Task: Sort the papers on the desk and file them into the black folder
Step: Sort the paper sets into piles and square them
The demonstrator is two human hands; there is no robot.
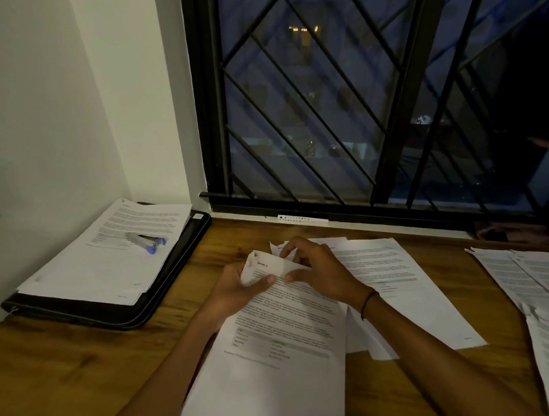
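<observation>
Lifting the top corner of the sheet [274, 344] with both hands, probably to square or check its pages before filing. Left hand [236, 289] pinching the curled corner between thumb and fingers; right hand [317, 269] pinching the same corner from the window side, fingers bent. Rest of sheet lying flat on the bench [69, 377], right of the folder [119, 314]. Folder lying near the wall corner, carrying a filed stack [104, 267], weighted by a stapler [146, 240], likely to stop sheets sliding. More papers [407, 283] spread further right of the folder, still unfiled. Bench of brown wood, set against a white wall [55, 108] and a dark barred window [357, 108].
</observation>
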